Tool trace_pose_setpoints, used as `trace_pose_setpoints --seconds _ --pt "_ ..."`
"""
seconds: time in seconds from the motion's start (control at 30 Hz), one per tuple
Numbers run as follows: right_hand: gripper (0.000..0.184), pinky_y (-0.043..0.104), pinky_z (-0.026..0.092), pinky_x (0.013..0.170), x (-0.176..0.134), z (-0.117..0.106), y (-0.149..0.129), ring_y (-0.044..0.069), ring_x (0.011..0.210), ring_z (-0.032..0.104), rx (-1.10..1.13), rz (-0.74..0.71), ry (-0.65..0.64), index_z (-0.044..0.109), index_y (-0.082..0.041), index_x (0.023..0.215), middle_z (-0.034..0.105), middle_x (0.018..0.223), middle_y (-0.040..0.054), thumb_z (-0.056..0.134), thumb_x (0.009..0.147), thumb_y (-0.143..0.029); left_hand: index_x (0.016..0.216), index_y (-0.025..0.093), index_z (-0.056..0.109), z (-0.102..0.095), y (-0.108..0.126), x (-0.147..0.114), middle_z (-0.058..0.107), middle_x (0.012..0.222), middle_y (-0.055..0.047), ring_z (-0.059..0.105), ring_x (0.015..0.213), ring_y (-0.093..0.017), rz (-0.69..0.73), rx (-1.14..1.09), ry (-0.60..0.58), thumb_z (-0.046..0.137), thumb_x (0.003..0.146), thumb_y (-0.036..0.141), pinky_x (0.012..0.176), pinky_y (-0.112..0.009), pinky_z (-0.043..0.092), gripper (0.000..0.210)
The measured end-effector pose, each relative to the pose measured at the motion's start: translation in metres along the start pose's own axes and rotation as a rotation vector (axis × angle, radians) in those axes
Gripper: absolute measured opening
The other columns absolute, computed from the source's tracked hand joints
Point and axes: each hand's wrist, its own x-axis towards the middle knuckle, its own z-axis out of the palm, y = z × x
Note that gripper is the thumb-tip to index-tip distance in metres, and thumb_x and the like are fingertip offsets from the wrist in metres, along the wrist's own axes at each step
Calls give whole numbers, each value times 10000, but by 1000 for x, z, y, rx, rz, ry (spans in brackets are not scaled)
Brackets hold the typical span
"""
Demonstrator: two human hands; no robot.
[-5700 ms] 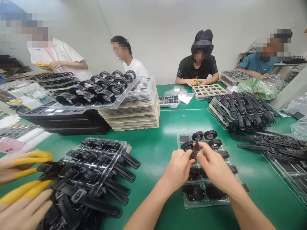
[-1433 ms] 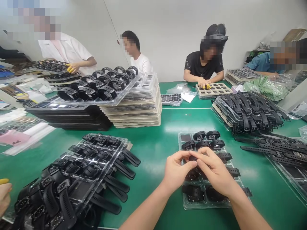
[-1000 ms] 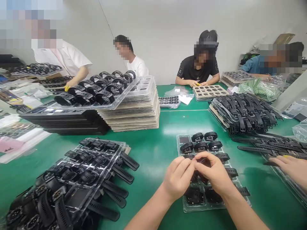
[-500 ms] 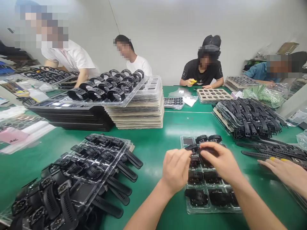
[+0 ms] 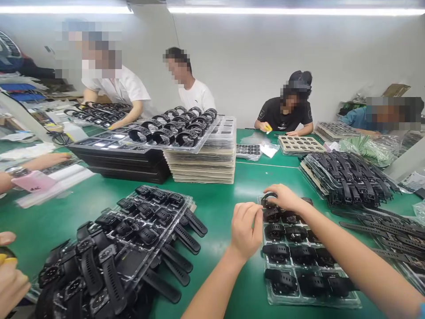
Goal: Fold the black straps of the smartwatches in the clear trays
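Observation:
A clear plastic tray (image 5: pixel 314 301) of black smartwatches, their straps looped over, lies in front of me. My right hand (image 5: pixel 282 197) reaches across it to the far left corner, fingers closed on a smartwatch (image 5: pixel 269 196) with a curved black strap. Just left of that corner is my left hand (image 5: pixel 247 228), its fingers curled together; whether anything is in them is hidden. Nearer rows hold several smartwatches (image 5: pixel 280 280) in their compartments. To the left, a stack of filled trays (image 5: pixel 133 266) has watches on top and straps hanging over its side.
A tall stack of trays (image 5: pixel 202 168) stands beyond, beside black trays (image 5: pixel 126 164). More watches with straps (image 5: pixel 352 177) are piled at the right. A co-worker's hand (image 5: pixel 11 270) is at the left edge; several people sit or stand across the green table (image 5: pixel 212 261).
My right hand has moved from the tray's middle to its far left corner. My left hand stays beside the tray. Another person's hand has left the right side; hands now show at the left.

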Motion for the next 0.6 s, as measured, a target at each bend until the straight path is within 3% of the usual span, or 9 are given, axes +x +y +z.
trace_pose_setpoints --seconds 0.13,0.3,0.4,0.5,0.6 --pt "281 474 562 948 -3 -3 1 248 1096 666 30 11 42 654 -189 1242 655 1282 96 661 1001 -332 976 183 687 2 1 -2 732 882 -75 645 815 -199 10 -18 -51 514 973 140 755 -344 516 178" --pt "276 430 582 914 -17 -10 -17 258 1084 664 126 -34 221 660 -208 1246 638 1317 79 628 1018 -361 941 191 694 9 -2 1 739 873 -65 648 835 -203 -46 -45 -131 509 979 168 770 -351 526 190" --pt "277 433 580 918 -32 -22 -27 265 1091 662 154 -32 327 662 -206 1242 638 1316 76 630 1017 -363 951 194 688 2 2 -1 736 884 -62 654 850 -204 -75 -48 -170 498 986 173 780 -351 540 194" --pt "305 447 575 927 -59 -41 -24 248 1093 662 159 36 415 638 -203 1277 632 1323 93 636 1016 -361 1109 199 677 -20 12 -23 734 1049 -100 657 993 -239 -185 -58 -322 494 991 209 886 -397 549 219" --pt "376 519 554 938 -116 -46 4 282 1028 692 145 194 487 650 -221 1290 679 1287 139 585 1006 -460 1388 217 575 -42 21 -66 630 1380 -153 543 1310 -330 -395 -38 -603 614 934 304 1088 -488 471 463"
